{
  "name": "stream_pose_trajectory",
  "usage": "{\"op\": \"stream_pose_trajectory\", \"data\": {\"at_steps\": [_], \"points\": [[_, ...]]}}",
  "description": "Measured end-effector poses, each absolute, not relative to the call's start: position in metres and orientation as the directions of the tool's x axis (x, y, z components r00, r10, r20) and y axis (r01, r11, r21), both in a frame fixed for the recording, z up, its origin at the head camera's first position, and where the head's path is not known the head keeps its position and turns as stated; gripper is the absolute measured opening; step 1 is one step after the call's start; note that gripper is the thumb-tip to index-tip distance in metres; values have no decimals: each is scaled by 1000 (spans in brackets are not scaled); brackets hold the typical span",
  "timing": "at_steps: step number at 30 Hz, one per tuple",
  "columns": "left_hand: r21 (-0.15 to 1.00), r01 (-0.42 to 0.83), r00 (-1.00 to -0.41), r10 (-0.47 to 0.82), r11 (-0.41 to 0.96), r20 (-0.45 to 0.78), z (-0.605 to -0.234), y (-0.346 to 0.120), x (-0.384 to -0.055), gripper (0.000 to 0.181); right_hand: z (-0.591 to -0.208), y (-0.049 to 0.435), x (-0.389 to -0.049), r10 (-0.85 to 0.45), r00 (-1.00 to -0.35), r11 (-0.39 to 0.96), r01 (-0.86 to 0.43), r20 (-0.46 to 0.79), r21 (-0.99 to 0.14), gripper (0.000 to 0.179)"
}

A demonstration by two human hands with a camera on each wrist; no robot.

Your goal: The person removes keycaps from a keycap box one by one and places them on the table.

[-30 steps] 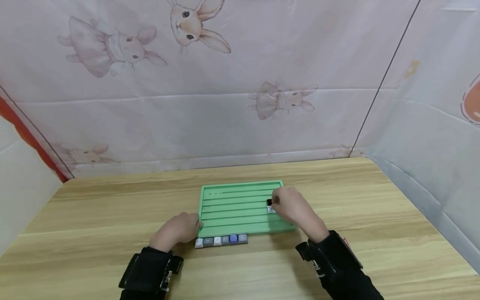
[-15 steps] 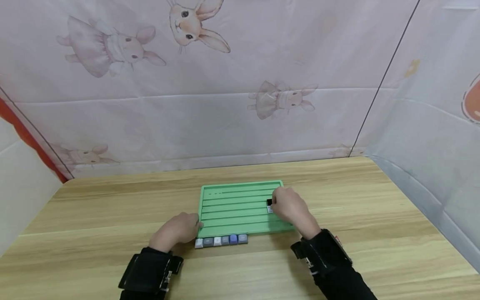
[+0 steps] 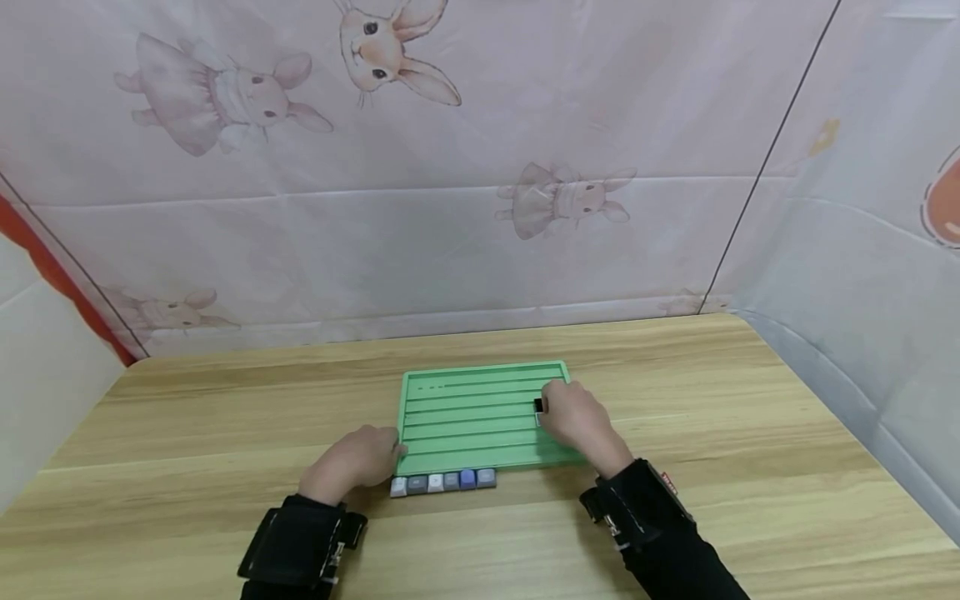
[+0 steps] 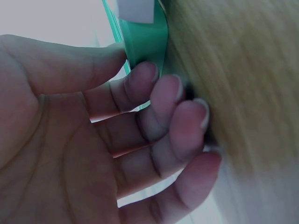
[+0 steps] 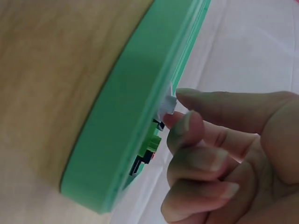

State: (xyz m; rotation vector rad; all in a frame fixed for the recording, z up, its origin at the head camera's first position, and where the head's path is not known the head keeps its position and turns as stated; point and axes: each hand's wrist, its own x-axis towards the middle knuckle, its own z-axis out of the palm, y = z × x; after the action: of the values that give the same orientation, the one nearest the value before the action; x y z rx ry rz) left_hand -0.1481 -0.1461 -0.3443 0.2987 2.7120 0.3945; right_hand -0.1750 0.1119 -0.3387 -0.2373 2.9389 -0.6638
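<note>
A green ridged tray point(image 3: 465, 421) lies on the wooden table. My left hand point(image 3: 360, 456) grips its near left corner; in the left wrist view the thumb point(image 4: 103, 65) lies on the rim and the forefinger bears on the side wall. Over the tray's right part, my right hand point(image 3: 577, 421) pinches a small whitish keycap point(image 5: 167, 105) between thumb and forefinger. Beside it in the tray sit a black keycap point(image 3: 538, 405) and a green one point(image 5: 152, 142). My right hand hides the tray's right end in the head view.
A row of several grey, white and blue keycaps point(image 3: 442, 482) lines the tray's near edge. The wooden table point(image 3: 225, 417) extends to both sides. Behind it hangs a cloth with rabbit drawings point(image 3: 450, 250).
My right hand has shifted slightly left and nearer, covering more of the whitish keycap. The left hand and the tray stay where they were.
</note>
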Motion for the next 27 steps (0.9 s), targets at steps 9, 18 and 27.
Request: {"op": "stream_pose_trajectory", "data": {"at_steps": [9, 18, 27], "points": [[315, 146, -905, 255, 938, -341, -345, -147, -148, 23, -344, 111, -177, -187, -980, 895, -142, -66, -423, 34], [313, 143, -903, 253, 939, -347, -344, -146, -147, 22, -342, 109, -177, -186, -982, 898, -152, -42, -413, 18], [301, 139, -902, 246, 943, -353, -345, -146, -149, 21, -330, 109, -173, -225, -974, 886, -210, 12, -414, 16]]}}
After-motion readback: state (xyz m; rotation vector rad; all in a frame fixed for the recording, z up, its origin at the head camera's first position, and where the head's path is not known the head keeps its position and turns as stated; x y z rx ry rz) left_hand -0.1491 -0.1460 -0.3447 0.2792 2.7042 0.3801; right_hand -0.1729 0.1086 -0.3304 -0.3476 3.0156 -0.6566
